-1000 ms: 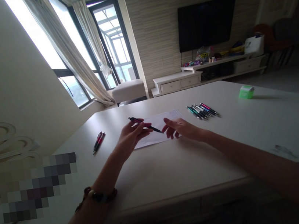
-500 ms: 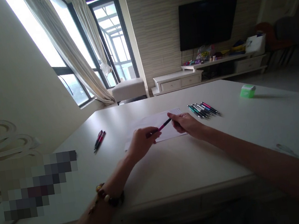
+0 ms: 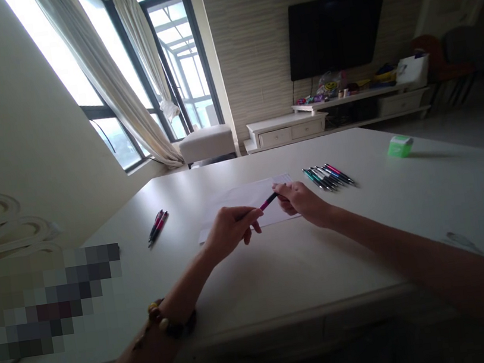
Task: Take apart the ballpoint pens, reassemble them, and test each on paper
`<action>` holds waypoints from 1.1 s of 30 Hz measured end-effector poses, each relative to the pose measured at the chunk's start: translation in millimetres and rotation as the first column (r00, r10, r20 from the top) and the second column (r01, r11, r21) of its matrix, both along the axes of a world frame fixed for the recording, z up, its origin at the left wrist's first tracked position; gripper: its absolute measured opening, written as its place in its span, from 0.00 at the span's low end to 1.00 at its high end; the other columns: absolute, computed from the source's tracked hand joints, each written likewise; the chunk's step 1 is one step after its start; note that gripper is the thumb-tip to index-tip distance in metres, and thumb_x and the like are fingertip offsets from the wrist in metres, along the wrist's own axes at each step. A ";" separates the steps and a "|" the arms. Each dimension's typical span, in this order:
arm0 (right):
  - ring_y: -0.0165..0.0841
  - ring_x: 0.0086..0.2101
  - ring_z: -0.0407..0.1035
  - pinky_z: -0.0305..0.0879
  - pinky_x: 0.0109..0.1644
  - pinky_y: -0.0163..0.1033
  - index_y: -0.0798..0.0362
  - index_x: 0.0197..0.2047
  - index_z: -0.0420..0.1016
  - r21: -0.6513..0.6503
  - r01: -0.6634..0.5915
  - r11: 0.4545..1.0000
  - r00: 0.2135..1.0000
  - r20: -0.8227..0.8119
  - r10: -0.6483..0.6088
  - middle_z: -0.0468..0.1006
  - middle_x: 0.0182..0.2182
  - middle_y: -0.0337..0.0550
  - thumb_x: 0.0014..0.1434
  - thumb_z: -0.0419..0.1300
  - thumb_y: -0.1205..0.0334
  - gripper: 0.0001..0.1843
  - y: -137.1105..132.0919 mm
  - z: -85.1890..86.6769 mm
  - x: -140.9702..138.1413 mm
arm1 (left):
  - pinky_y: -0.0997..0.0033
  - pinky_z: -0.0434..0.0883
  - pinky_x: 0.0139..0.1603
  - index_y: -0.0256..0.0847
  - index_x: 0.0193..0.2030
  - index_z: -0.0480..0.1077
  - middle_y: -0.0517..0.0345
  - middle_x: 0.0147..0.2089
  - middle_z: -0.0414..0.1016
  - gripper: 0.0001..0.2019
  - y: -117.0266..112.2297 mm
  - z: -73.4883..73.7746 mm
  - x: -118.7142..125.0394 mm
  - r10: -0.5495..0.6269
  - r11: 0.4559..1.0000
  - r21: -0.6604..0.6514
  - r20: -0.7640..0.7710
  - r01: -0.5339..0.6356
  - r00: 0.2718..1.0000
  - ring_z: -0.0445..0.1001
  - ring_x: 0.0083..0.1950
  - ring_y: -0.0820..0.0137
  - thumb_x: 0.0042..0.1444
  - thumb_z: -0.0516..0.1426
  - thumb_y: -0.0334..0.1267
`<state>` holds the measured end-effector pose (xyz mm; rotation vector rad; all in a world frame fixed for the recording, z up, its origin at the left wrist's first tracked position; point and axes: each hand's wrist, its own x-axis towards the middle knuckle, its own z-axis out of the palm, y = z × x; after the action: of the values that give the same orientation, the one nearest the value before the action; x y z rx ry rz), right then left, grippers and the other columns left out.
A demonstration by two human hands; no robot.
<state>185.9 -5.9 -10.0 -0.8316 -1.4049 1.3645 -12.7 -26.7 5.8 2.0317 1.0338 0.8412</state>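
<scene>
A magenta and black retractable pen [image 3: 268, 202] lies across the gap between my hands, above a white sheet of paper [image 3: 238, 198]. My left hand [image 3: 231, 230] pinches the near end of the pen, and my right hand [image 3: 301, 199] closes on the far end. Part of the pen is hidden by my fingers. Both hands hover over the sheet's right half, and a beaded bracelet [image 3: 165, 322] circles my left wrist.
On the white table [image 3: 430, 212] lie a bundle of several pens [image 3: 327, 177], a pair of magenta pens [image 3: 157, 227] and a green box [image 3: 400, 146]. A white cabinet [image 3: 289, 131], a wall TV [image 3: 336, 32] and a stool [image 3: 206, 143] stand beyond.
My right hand has closed on the pen's far end, having been apart from it with spread fingers. The pen has swung round between my hands, and the sheet lies further left.
</scene>
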 end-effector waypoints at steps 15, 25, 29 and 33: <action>0.24 0.17 0.62 0.55 0.19 0.31 0.60 0.29 0.73 0.176 -0.093 0.980 0.886 0.464 0.001 0.72 0.19 0.41 0.55 0.55 0.41 0.26 0.1 3.0 18.5 | 0.77 0.68 0.29 0.38 0.36 0.76 0.57 0.29 0.77 0.12 10.6 -9.9 -10.6 0.126 0.966 0.243 -0.162 -0.084 0.979 0.71 0.25 0.74 0.56 0.53 0.41; 0.24 0.18 0.65 0.59 0.20 0.30 0.60 0.33 0.74 0.129 -0.061 0.990 0.890 0.456 -0.004 0.75 0.23 0.42 0.51 0.62 0.47 0.21 -1.2 5.9 21.2 | 0.76 0.68 0.30 0.39 0.38 0.76 0.57 0.31 0.77 0.12 13.1 -13.0 -14.1 0.126 0.963 0.258 -0.183 -0.076 0.975 0.72 0.27 0.73 0.56 0.53 0.40; 0.25 0.17 0.65 0.56 0.18 0.30 0.60 0.31 0.73 0.098 -0.069 0.993 0.885 0.466 0.016 0.75 0.22 0.43 0.55 0.58 0.45 0.22 -1.8 6.6 22.1 | 0.76 0.68 0.30 0.38 0.38 0.76 0.57 0.30 0.77 0.12 12.7 -12.6 -14.2 0.130 0.961 0.264 -0.190 -0.077 0.973 0.71 0.26 0.73 0.56 0.54 0.40; 0.25 0.19 0.67 0.58 0.20 0.30 0.59 0.35 0.73 0.113 -0.077 0.991 0.891 0.453 0.018 0.76 0.24 0.43 0.52 0.62 0.48 0.20 -0.7 5.9 22.7 | 0.76 0.67 0.30 0.38 0.38 0.76 0.57 0.30 0.77 0.12 12.4 -12.7 -14.4 0.134 0.961 0.265 -0.211 -0.075 0.968 0.71 0.27 0.73 0.56 0.54 0.41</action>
<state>208.6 -6.6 -4.1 -1.0805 -1.8609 1.1420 -27.1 -14.3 -6.9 2.3505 1.2213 0.8465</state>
